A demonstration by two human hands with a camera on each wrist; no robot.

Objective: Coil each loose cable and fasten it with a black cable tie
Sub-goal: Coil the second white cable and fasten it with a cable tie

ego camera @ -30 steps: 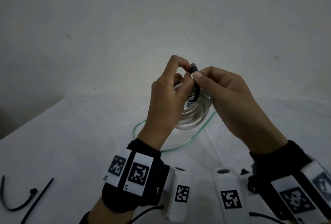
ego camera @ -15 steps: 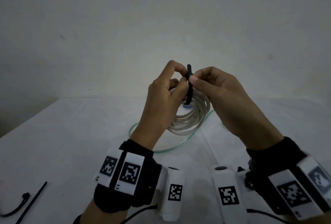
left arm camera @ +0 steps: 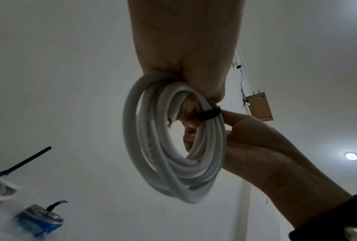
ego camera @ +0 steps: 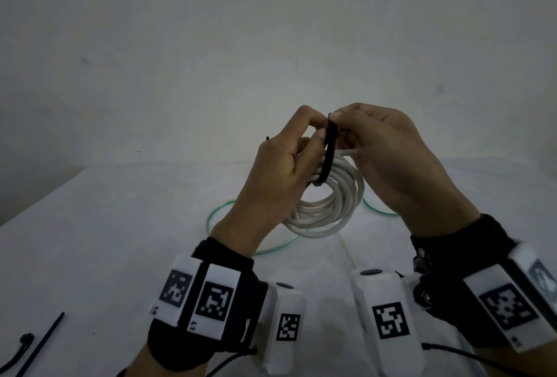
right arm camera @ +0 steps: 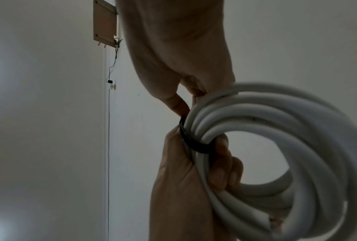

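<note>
I hold a white cable coil (ego camera: 328, 214) in the air above the table. A black cable tie (ego camera: 330, 150) is looped round its upper strands. My left hand (ego camera: 313, 126) has its fingers curled through the coil, and its thumb presses on the tie. My right hand (ego camera: 339, 119) pinches the tie's top end. In the left wrist view the tie (left arm camera: 208, 115) crosses the coil (left arm camera: 173, 163) beside my right thumb. The right wrist view shows the tie (right arm camera: 194, 143) on the coil (right arm camera: 276, 130), with my left fingers wrapped round the strands.
A thin green-tinted cable (ego camera: 217, 220) lies loose on the white table (ego camera: 105, 241) under the coil. Two spare black ties (ego camera: 39, 343) lie at the near left edge. A blue roll (left arm camera: 39, 218) shows in the left wrist view.
Both hands stay on the tie above the coil. The tie's upper end has gone from bent over to upright between my fingertips, and the right fingers have closed in on it.
</note>
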